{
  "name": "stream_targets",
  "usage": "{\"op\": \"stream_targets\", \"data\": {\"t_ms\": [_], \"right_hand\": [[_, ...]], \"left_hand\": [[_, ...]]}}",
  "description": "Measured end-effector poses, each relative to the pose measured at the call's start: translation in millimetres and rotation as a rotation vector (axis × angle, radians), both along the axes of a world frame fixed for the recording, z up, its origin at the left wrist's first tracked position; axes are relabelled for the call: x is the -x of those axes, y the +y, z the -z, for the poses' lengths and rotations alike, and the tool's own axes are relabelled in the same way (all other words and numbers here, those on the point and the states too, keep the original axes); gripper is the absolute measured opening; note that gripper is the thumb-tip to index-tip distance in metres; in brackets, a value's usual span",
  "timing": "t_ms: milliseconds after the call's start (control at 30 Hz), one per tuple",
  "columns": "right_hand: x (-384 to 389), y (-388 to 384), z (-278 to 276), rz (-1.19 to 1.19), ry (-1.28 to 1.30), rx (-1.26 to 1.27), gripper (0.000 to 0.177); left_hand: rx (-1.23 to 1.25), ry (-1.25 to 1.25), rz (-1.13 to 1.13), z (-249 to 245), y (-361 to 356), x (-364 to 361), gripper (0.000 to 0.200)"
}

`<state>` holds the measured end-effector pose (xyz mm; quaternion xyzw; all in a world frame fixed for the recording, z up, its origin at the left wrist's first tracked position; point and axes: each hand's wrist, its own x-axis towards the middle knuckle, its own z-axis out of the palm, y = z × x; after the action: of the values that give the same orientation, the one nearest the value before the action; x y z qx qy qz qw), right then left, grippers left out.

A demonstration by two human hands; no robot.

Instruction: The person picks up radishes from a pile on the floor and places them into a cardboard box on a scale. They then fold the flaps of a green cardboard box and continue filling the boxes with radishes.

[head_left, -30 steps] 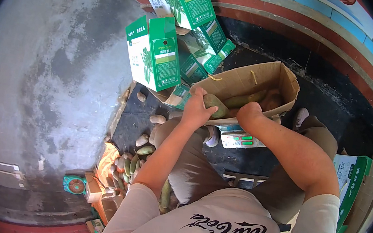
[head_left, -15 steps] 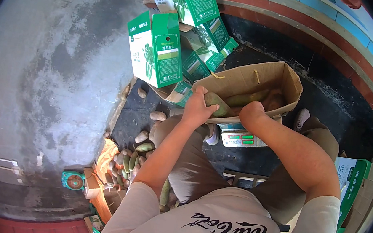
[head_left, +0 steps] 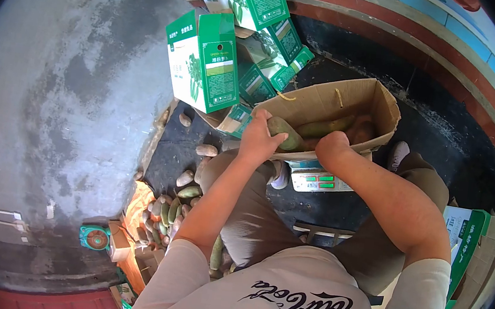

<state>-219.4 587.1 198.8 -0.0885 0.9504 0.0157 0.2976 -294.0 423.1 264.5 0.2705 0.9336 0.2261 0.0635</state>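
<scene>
An open cardboard box stands on a digital scale between my legs, with several green radishes lying inside. At the box's left end, my left hand is wrapped around a thick green radish, its thumb along the near side. My right hand reaches over the near wall into the box. Its fingers are hidden behind the back of the hand and the wall, so I cannot see what they touch.
Green-and-white printed boxes are stacked beyond my left hand. Loose radishes lie piled on the floor at left, with a few scattered closer. Another printed carton stands at the right. A tiled ledge runs along the back.
Both hands have shifted very slightly within the box, and the view has moved a little. My left hand keeps its hold on the same radish.
</scene>
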Motion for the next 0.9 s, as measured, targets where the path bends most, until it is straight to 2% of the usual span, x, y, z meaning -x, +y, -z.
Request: {"op": "stream_targets", "data": {"t_ms": [167, 400, 500, 567, 600, 700, 767, 900], "right_hand": [[1, -1, 4, 0.010, -0.009, 0.001, 0.030], [0, -2, -4, 0.035, -0.015, 0.022, 0.032], [1, -4, -4, 0.052, -0.006, 0.027, 0.033], [4, -4, -4, 0.084, -0.026, 0.063, 0.033], [4, -4, -4, 0.100, -0.025, 0.065, 0.033], [5, -4, -7, 0.112, -0.020, 0.065, 0.031], [2, -2, -16, 0.071, -0.036, 0.059, 0.027], [8, -7, -5, 0.119, -0.015, 0.097, 0.035]], "left_hand": [[0.048, 0.224, 0.011, 3, 4, -4, 0.049], [0.114, 0.331, 0.058, 4, 11, -2, 0.047], [-0.087, 0.104, 0.128, 27, 0, 21, 0.041], [-0.445, -0.208, 0.099, 22, 8, 17, 0.035], [-0.469, -0.307, 0.082, 17, 9, 13, 0.036], [-0.528, -0.341, 0.105, -9, 10, -7, 0.038], [-0.548, -0.251, 0.121, -27, -2, -10, 0.037], [-0.699, 0.003, 0.013, -55, -44, -8, 0.030]]}}
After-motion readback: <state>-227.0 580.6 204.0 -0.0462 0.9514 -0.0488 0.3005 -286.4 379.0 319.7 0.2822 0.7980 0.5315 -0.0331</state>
